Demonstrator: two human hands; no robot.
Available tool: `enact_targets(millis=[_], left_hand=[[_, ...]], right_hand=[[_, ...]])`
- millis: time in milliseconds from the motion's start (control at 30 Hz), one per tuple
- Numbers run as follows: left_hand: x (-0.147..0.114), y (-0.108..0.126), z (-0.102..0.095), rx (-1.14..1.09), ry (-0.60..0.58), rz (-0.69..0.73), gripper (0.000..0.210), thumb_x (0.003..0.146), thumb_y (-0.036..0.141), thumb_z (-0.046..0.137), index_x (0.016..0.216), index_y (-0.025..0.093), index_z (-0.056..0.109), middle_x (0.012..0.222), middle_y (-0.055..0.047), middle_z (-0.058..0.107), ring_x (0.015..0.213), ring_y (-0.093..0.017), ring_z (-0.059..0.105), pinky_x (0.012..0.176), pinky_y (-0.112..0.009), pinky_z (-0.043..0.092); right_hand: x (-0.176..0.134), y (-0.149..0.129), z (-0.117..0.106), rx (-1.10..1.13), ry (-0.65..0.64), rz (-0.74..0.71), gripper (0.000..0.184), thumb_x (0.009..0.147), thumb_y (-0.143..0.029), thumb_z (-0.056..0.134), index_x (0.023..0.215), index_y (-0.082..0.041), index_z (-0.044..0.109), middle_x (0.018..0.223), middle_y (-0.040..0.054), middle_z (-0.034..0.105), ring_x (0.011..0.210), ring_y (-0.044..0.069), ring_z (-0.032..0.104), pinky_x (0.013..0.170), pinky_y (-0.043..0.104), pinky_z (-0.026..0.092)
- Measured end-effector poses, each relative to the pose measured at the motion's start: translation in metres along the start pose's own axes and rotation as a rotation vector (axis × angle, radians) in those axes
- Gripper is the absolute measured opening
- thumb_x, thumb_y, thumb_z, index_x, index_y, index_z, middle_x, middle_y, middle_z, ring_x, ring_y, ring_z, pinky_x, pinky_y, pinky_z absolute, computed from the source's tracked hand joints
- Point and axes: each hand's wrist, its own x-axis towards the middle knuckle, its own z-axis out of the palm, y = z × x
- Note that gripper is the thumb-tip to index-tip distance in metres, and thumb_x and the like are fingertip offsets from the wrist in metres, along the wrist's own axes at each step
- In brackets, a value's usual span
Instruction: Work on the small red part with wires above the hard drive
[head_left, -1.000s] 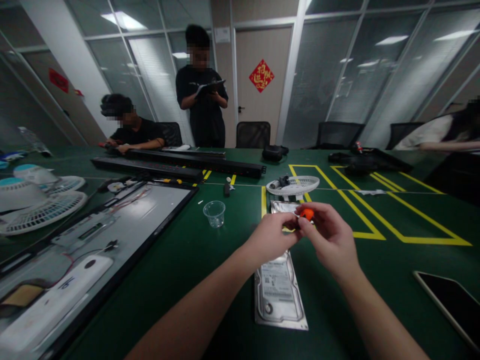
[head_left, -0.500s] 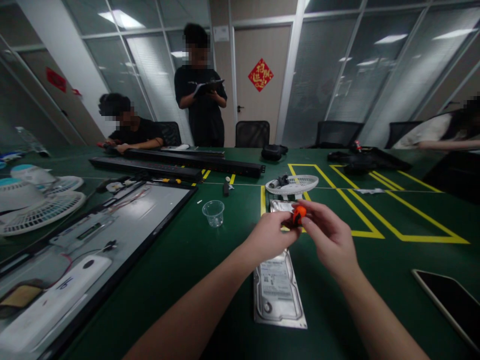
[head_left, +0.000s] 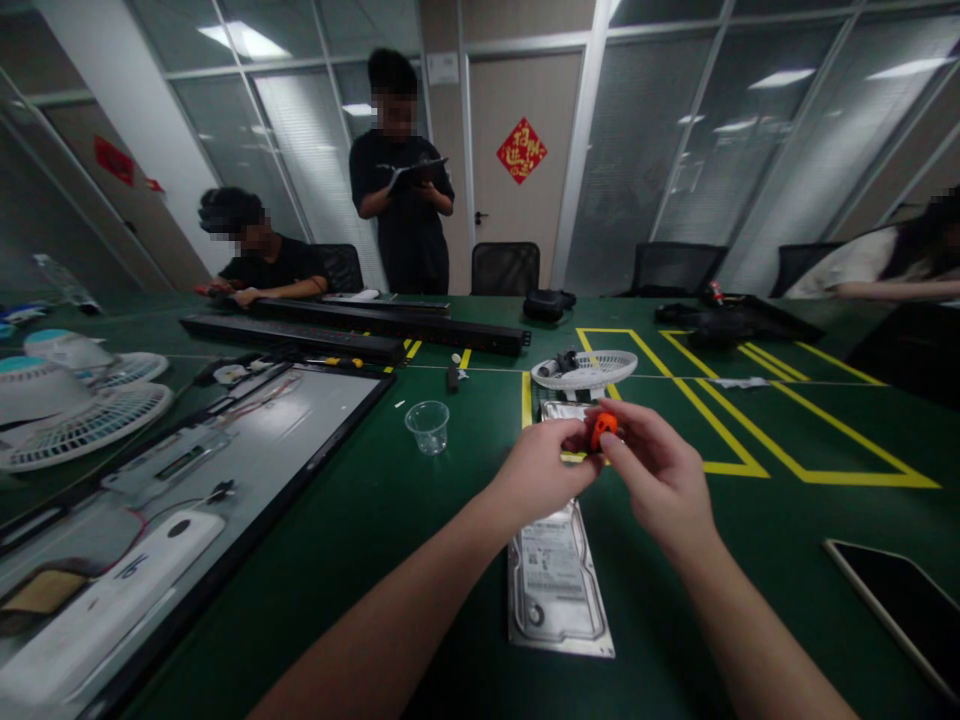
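Observation:
A small orange-and-black object (head_left: 603, 430) is pinched between my two hands, above the table. My left hand (head_left: 546, 462) is closed at its left side, with part of the object hidden behind the fingers. My right hand (head_left: 664, 460) grips the other side, thumb on its near face and fingers curled behind. Under my hands lies a silver hard drive (head_left: 559, 580) with a white label. Behind them a second silver metal piece (head_left: 562, 411) shows, partly covered. A clear plastic cup (head_left: 427, 428) stands to the left of my left hand.
A large panel (head_left: 300, 420) with a white power strip (head_left: 120, 605) fills the left. White fan parts (head_left: 82, 420) lie beyond it. A white grille (head_left: 585, 370) sits ahead, a phone (head_left: 900, 610) at right. Long black bars (head_left: 390, 325) lie farther back. Other people are around the table.
The orange object has turned slightly between my fingers, and my right thumb now lies over its near face. Both arms stay nearly in place.

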Motion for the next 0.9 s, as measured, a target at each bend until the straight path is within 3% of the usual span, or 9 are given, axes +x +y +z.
enact_targets(millis=[233, 467, 600, 700, 900], left_hand=[[-0.0012, -0.0020, 0.0006, -0.009, 0.007, -0.054, 0.017, 0.089, 0.020, 0.080, 0.105, 0.015, 0.078, 0.111, -0.009, 0.084, 0.102, -0.024, 0.077, 0.091, -0.034, 0.059], [-0.0007, -0.0014, 0.0007, -0.017, -0.001, -0.036, 0.017, 0.092, 0.017, 0.073, 0.108, 0.014, 0.077, 0.108, -0.009, 0.084, 0.100, -0.024, 0.078, 0.090, -0.034, 0.059], [-0.0007, -0.0020, 0.0019, -0.026, 0.037, -0.049, 0.027, 0.088, 0.023, 0.081, 0.113, 0.013, 0.077, 0.108, -0.010, 0.083, 0.098, -0.024, 0.077, 0.086, -0.034, 0.058], [-0.0013, -0.0009, 0.0001, -0.008, 0.008, -0.025, 0.021, 0.090, 0.019, 0.077, 0.111, 0.015, 0.079, 0.111, -0.009, 0.084, 0.104, -0.025, 0.077, 0.089, -0.034, 0.059], [-0.0012, 0.0021, -0.0008, -0.022, -0.021, -0.028, 0.018, 0.094, 0.016, 0.070, 0.110, 0.014, 0.080, 0.113, -0.011, 0.085, 0.107, -0.025, 0.079, 0.093, -0.035, 0.059]], right_hand=[[0.0009, 0.0038, 0.0022, -0.023, 0.049, -0.012, 0.026, 0.093, -0.034, 0.088, 0.112, -0.028, 0.073, 0.102, 0.0053, 0.077, 0.094, 0.025, 0.077, 0.085, 0.041, 0.068], [0.0006, 0.0001, -0.0002, -0.007, -0.009, 0.008, 0.026, 0.104, -0.035, 0.074, 0.130, -0.029, 0.077, 0.123, 0.0091, 0.081, 0.108, 0.027, 0.079, 0.096, 0.045, 0.067], [0.0013, 0.0021, 0.0022, -0.027, 0.018, -0.012, 0.023, 0.097, -0.033, 0.082, 0.119, -0.028, 0.077, 0.110, 0.0075, 0.081, 0.098, 0.026, 0.078, 0.089, 0.043, 0.067], [0.0014, 0.0034, 0.0034, -0.028, 0.049, -0.022, 0.025, 0.092, -0.032, 0.087, 0.113, -0.028, 0.074, 0.103, 0.0054, 0.078, 0.093, 0.025, 0.077, 0.085, 0.041, 0.067], [-0.0001, 0.0008, -0.0009, -0.015, -0.023, 0.014, 0.030, 0.103, -0.035, 0.076, 0.132, -0.028, 0.077, 0.126, 0.0101, 0.081, 0.109, 0.027, 0.079, 0.097, 0.047, 0.066]])
